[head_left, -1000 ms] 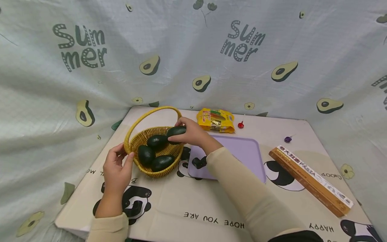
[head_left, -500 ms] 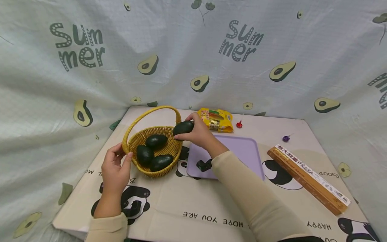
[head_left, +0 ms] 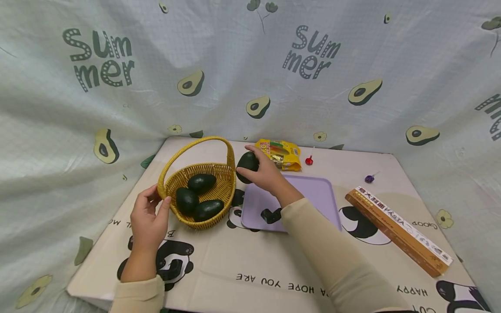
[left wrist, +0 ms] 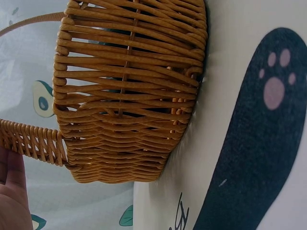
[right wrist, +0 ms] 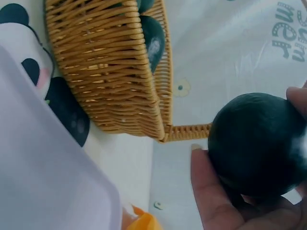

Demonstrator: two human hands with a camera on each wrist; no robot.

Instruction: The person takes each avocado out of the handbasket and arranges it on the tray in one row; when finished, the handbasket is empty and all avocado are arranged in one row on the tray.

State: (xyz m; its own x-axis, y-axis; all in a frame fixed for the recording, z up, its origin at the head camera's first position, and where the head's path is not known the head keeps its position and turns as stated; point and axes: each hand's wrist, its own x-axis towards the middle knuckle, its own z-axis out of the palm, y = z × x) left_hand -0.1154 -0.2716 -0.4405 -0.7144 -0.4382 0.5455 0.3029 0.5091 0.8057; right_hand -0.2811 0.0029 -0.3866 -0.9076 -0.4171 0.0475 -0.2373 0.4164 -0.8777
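Observation:
A dark green avocado is held by my right hand, thumb and fingers around it, just off the basket's right side. In the right wrist view this avocado shows its rounded end. My left hand holds the left foot of the handle of the yellow-brown wicker basket. Inside the basket lie three more avocados, one at the back, one at the left and one at the front. The left fingertips are partly hidden behind the handle.
Right of the basket lies a lilac tray, partly beneath my right forearm. Behind it is a yellow snack bag. A red lollipop, a purple lollipop and a long pasta box lie farther right on the panda-print tablecloth.
My right hand has lifted the avocado out of the basket and carried it to the right, past the rim, turning it more upright. My left hand stays at the handle.

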